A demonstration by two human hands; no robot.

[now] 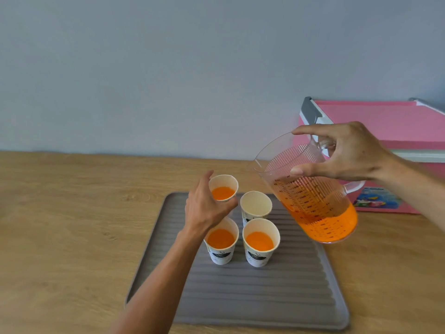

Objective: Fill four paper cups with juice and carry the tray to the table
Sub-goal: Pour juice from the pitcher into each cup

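A grey ribbed tray [252, 297] lies on the wooden counter and carries several white paper cups. The far left cup [223, 189] holds orange juice, and my left hand [206, 208] is wrapped around its near side. The two near cups, the left one [221, 239] and the right one [260, 241], also hold juice. The far right cup [255, 204] is empty. My right hand [344, 150] grips the handle of a clear measuring jug [310, 194], about half full of juice, tilted with its spout toward the cups and held above the tray's right side.
A pink storage box [385, 131] with a white lid and grey latch stands at the back right of the wooden counter [72, 225], behind the jug. A plain grey wall runs along the counter's far edge.
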